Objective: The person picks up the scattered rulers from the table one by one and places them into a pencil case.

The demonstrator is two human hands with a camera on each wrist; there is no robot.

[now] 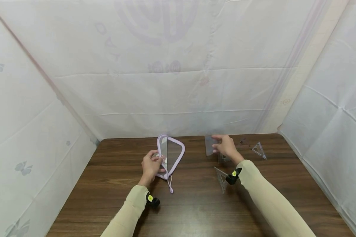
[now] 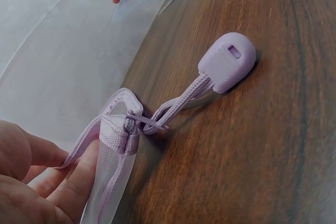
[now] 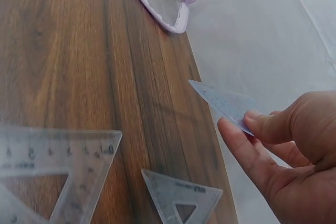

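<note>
A zip pouch (image 1: pixel 183 150) with lilac edging and see-through mesh sides stands with its mouth spread apart. My left hand (image 1: pixel 149 166) holds it by the near left edge, with fingers at the lilac trim. From its corner hangs a lilac zip pull (image 2: pixel 228 64) on a cord loop. To the right, my right hand (image 1: pixel 226 146) pinches a clear plastic drawing piece (image 3: pixel 223 100) with fine printed marks between thumb and fingertips. Below that hand lies a small clear set square (image 3: pixel 163 198), partly hidden by it in the head view.
A larger clear set square (image 1: pixel 221 179) lies on the brown wooden table (image 1: pixel 190 204) under my right wrist. Farther right is another set square (image 1: pixel 259 150), with a faint transparent piece (image 1: pixel 244 142) beside it. A pale cloth wall (image 1: pixel 178 98) rises behind the back edge.
</note>
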